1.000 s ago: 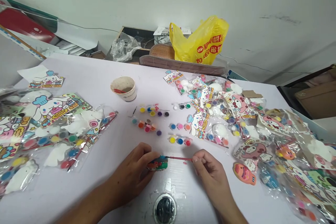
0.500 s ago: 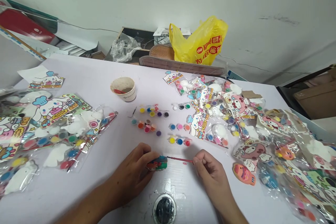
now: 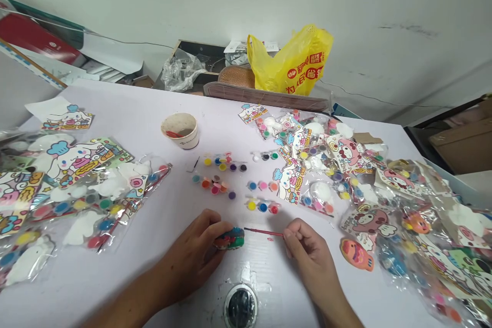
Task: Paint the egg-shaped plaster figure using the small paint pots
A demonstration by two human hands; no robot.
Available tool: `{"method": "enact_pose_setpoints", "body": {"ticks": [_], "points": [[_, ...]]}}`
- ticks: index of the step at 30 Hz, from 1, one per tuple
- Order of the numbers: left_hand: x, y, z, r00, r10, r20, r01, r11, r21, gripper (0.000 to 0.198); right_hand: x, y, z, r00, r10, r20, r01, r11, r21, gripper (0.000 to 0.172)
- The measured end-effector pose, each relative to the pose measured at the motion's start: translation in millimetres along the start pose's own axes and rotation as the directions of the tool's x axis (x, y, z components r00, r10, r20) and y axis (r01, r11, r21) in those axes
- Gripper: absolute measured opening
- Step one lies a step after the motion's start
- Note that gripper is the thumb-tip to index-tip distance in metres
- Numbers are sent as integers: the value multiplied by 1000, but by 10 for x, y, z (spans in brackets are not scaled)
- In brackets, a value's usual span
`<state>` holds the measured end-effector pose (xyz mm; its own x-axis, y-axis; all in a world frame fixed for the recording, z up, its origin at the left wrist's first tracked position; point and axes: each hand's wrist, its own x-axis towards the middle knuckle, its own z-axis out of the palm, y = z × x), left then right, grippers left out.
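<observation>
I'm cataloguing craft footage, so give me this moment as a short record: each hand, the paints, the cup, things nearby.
left hand: holds a small painted piece
right hand: holds a red paintbrush, tip close to the piece
paint pots: in short strips on the white table, beyond the hands
paper cup: upright, with murky liquid inside
nearby: orange painted figure, at right

Soft light glints off plastic packets (image 3: 111, 187); edges look stretched.

Red 为 and 省 stand on the yellow plastic bag (image 3: 290, 64); left of it, a white paper cup (image 3: 191, 139), print illegible.
</observation>
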<state>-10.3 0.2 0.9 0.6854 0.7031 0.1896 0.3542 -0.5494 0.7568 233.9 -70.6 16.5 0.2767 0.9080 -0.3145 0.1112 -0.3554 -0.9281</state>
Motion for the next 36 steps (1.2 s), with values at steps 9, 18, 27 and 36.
{"method": "enact_pose_setpoints", "body": {"ticks": [9, 18, 27, 36], "points": [[-4, 0, -8, 1000, -6, 18, 7, 1000, -26, 46, -9, -20, 1, 1000, 3, -7, -3, 1000, 1, 47], [4, 9, -10, 1000, 1, -3, -1, 1000, -32, 43, -8, -23, -4, 1000, 11, 15, -11, 1000, 1, 51], [21, 13, -25, 1000, 1, -13, -1, 1000, -27, 40, -16, -2, 9, 1000, -6, 12, 6, 1000, -13, 51], [13, 9, -15, 1000, 1, -10, -2, 999, -37, 41, -6, -2, -3, 1000, 4, 20, -3, 1000, -17, 53]]}}
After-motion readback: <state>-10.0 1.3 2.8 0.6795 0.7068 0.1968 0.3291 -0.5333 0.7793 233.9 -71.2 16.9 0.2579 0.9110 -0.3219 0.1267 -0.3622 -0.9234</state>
